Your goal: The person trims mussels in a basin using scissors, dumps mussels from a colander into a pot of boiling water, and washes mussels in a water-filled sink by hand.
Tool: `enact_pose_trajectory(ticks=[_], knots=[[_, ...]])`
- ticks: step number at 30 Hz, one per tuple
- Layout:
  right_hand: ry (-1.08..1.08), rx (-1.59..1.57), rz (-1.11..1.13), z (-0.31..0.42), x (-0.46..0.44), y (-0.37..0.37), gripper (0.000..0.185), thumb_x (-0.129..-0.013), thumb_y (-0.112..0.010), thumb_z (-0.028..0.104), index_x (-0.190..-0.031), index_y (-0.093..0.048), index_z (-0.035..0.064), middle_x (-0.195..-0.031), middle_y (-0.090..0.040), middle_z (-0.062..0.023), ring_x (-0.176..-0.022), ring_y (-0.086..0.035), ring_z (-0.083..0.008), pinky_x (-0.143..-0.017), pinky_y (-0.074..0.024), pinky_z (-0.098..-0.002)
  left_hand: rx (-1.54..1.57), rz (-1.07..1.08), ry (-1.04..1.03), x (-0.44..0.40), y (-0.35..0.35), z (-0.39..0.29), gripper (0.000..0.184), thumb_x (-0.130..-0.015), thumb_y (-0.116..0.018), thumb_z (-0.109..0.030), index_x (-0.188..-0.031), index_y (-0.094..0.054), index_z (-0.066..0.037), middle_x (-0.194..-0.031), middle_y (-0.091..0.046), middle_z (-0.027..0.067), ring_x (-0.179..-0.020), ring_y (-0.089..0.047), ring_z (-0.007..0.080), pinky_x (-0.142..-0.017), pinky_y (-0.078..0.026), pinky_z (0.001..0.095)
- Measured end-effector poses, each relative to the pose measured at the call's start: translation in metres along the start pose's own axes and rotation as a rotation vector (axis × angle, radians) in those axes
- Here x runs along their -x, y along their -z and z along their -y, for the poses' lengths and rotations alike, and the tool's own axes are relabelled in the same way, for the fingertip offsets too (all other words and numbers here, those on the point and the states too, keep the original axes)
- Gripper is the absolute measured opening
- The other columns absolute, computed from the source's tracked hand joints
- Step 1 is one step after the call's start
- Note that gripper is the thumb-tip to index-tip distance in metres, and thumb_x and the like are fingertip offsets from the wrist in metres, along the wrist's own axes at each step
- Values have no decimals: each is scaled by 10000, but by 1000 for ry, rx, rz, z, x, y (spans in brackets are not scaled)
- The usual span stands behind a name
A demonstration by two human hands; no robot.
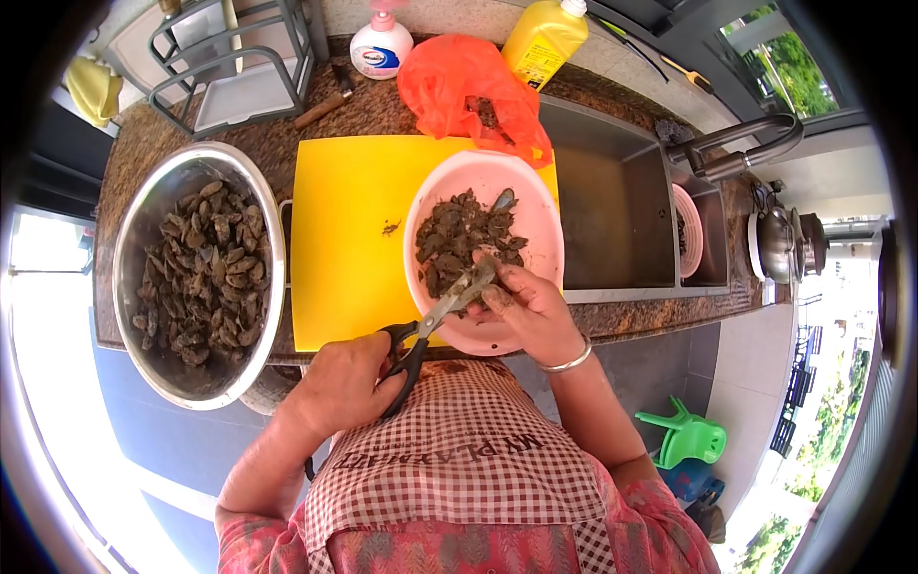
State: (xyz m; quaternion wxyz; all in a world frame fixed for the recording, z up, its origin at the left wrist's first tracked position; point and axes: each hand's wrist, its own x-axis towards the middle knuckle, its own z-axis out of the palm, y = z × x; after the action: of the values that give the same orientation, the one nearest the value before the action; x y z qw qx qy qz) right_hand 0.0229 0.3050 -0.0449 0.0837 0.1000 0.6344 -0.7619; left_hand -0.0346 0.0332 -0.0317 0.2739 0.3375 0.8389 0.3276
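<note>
Closest thing is a checked cloth apron [459,445] with a printed chest. Just past it, both hands are busy and near each other: the left hand [346,383] is wrapped around the black handles of the scissors [421,330], and the right hand [534,308] pinches a muddy shell [483,275] at the blade tips, over the pink bowl [543,230]. Can't tell if the tips are in the shell or only against it.

My two cents: keep that pinch back from the steel, let the points bite the edge in short nips, and stay low over the bowl so grit drops inside. Mud's probably slippery, so I'd wipe the grip now and then.

The bowl is smooth plastic, with a clumpy dark heap of shells [464,230] inside and one cleaner bluish oval at its edge. Left of it, a flat yellow board [344,239] with a crumb of dirt, then a shiny metal bowl [277,277] loaded with long, mud-caked shells [206,277]. Farther back on the speckled stone table [134,158]: a crinkly thin red bag [459,81] and a glossy yellow bottle [545,43].
</note>
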Motion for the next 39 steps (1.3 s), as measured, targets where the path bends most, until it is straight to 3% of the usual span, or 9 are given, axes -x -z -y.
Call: enact_pose_trajectory(ticks=[5, 8, 12, 14, 20, 26, 32, 35, 39], knots=[[-84, 58, -135, 5, -2, -7, 211, -1000, -568, 7, -1187, -610, -83, -1056, -687, -91, -904, -692, -155, -823, -613, -285, -90, 12, 67, -4, -3, -5, 295, -861, -681, -280, -840, -576, -5, -738, -646, 187, -706, -657, 404, -679, -529, 499], [-122, 14, -157, 11, -3, -10, 214, -990, -589, 17, -1175, -642, -79, -1062, -686, -74, -880, -693, -126, -781, -599, -233, -124, -8, 89, -4, -8, -4, 303, -858, -693, -283, -846, -573, -5, -746, -654, 202, -706, -664, 407, -688, -535, 505], [-191, -82, -202, 16, -5, -16, 201, -986, -605, 25, -1150, -639, -86, -1060, -693, -90, -886, -705, -149, -784, -610, -250, -134, -102, 86, -6, -17, -5, 295, -864, -694, -268, -858, -572, 0, -749, -656, 225, -707, -663, 419, -709, -538, 518], [-196, -71, -199, 15, -6, -16, 187, -987, -607, 31, -1122, -627, -96, -1052, -692, -113, -885, -719, -182, -783, -624, -268, -117, -63, 100, -6, -13, -8, 287, -870, -689, -256, -858, -571, 5, -763, -656, 238, -727, -663, 423, -719, -535, 521], [-214, -67, -214, 14, -4, -13, 185, -958, -645, 20, -1117, -659, -74, -1014, -705, -74, -851, -692, -119, -751, -590, -229, 2, 51, 105, -5, -11, 7, 279, -888, -671, -243, -880, -573, 18, -796, -655, 255, -792, -662, 433, -741, -529, 514], [-82, 145, -243, 10, -3, -6, 203, -888, -683, 6, -1073, -674, -74, -931, -712, -40, -796, -653, -84, -699, -542, -238, -13, 56, 168, -7, -2, -9, 326, -885, -670, -274, -925, -562, 31, -809, -660, 235, -783, -664, 434, -750, -532, 513], [-26, 425, -236, -12, -3, -1, 221, -836, -720, 118, -958, -679, -62, -832, -695, -140, -704, -629, -169, -660, -509, -317, -167, 30, 86, -11, -7, -10, 333, -873, -680, -280, -908, -558, 28, -793, -658, 232, -764, -672, 419, -736, -542, 500], [-22, 468, -190, -10, -4, 1, 111, -881, -671, -24, -975, -657, -81, -859, -708, -76, -746, -680, -95, -669, -557, -235, -180, 30, 92, -12, -9, -8, 324, -873, -681, -275, -895, -571, 29, -780, -659, 230, -759, -675, 419, -725, -546, 498], [-32, 531, -173, 0, -2, 4, 102, -887, -660, -11, -954, -667, -88, -856, -707, -73, -729, -688, -104, -649, -563, -235, -135, 71, 120, -14, -8, -6, 310, -877, -681, -270, -858, -603, 30, -794, -666, 244, -771, -673, 432, -736, -547, 507]])
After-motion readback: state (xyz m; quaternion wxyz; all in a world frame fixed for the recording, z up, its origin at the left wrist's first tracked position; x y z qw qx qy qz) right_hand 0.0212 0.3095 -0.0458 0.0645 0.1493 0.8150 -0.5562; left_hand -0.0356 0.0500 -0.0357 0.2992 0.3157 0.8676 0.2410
